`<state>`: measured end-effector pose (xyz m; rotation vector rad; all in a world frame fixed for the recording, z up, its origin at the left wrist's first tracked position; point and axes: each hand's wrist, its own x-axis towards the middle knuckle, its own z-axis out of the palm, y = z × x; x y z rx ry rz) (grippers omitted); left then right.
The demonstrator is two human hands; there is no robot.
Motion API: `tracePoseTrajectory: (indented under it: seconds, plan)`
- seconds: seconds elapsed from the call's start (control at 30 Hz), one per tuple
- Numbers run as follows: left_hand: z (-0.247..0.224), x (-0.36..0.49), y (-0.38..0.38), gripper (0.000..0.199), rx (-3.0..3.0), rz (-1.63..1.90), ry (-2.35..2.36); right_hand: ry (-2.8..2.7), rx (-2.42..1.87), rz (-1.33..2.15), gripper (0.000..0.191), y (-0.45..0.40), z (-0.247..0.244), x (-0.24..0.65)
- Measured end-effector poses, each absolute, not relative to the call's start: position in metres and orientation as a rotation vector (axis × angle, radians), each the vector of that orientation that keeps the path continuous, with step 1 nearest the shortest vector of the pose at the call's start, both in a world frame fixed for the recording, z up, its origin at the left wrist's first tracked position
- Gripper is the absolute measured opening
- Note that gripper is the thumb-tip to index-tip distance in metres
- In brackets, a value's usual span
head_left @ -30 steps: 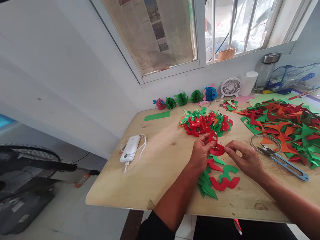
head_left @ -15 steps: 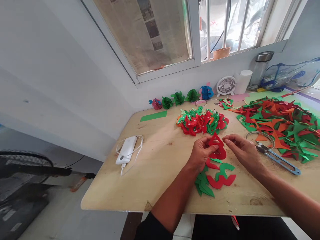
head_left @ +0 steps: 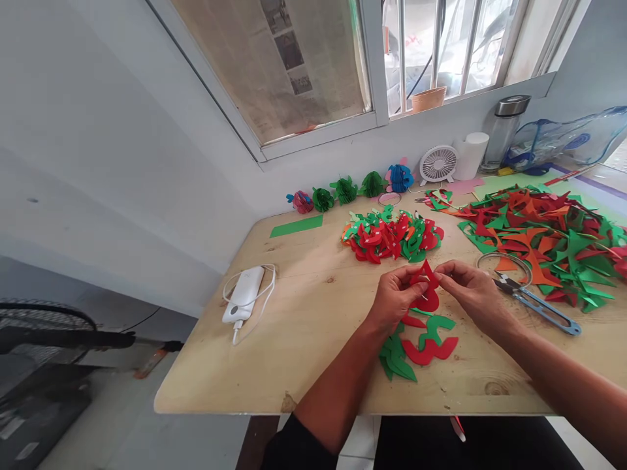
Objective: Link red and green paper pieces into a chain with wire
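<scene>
My left hand (head_left: 394,297) pinches a red paper cutout (head_left: 429,301) with a pointed top and a rounded, wavy lower edge. My right hand (head_left: 469,292) is closed too, its thumb and forefinger meeting at the cutout's right edge; anything small between those fingertips is hidden. Beneath lie a wavy red paper piece (head_left: 431,351), a curved green paper piece (head_left: 437,326) and several green leaf-like cutouts (head_left: 398,359). Just beyond my hands is a heap of red and green cutouts (head_left: 386,238), many with small white squares on them.
Blue-handled scissors or cutter (head_left: 546,310) and a tape-like ring (head_left: 504,258) lie right of my hand, beside a large pile of paper scraps (head_left: 543,228). A white power bank (head_left: 245,295) with cable lies left. Paper honeycomb figures (head_left: 345,189) and a small fan (head_left: 438,163) line the wall.
My right fingertips have moved left, from a small gap beside the red cutout to its edge. My left hand keeps its hold. The whole view has shifted slightly.
</scene>
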<state>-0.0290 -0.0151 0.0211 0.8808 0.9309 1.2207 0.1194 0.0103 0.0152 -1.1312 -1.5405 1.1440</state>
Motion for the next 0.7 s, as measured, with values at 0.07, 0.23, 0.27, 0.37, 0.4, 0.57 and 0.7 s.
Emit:
tracePoseTrajectory:
  seconds: [0.07, 0.23, 0.27, 0.37, 0.4, 0.57, 0.7]
  plan:
    - [0.0204, -0.0290, -0.0153, 0.028, 0.884, 1.220, 0.950, -1.586, -1.152, 1.113, 0.029, 0.0096, 0.0168, 0.1193]
    - [0.0172, -0.0294, -0.0149, 0.027, 0.919, 1.205, 1.011, -1.682, -1.207, 1.070, 0.025, 0.0100, 0.0158, 0.1197]
    - [0.0166, -0.0293, -0.0146, 0.026, 0.935, 1.213, 1.021, -1.691, -1.210, 1.066, 0.025, 0.0105, 0.0149, 0.1199]
    - [0.0158, -0.0287, -0.0142, 0.026, 0.977, 1.237, 1.049, -1.706, -1.198, 1.065, 0.024, 0.0120, 0.0127, 0.1203]
    - [0.0161, -0.0285, -0.0142, 0.027, 0.986, 1.238, 1.056, -1.711, -1.198, 1.059, 0.024, 0.0123, 0.0124, 0.1203]
    - [0.0201, -0.0281, -0.0156, 0.028, 0.993, 1.205, 1.101, -1.752, -1.220, 0.982, 0.024, 0.0111, 0.0161, 0.1189]
    - [0.0218, -0.0280, -0.0156, 0.029, 0.997, 1.212, 1.149, -1.796, -1.216, 0.904, 0.022, 0.0088, 0.0217, 0.1170]
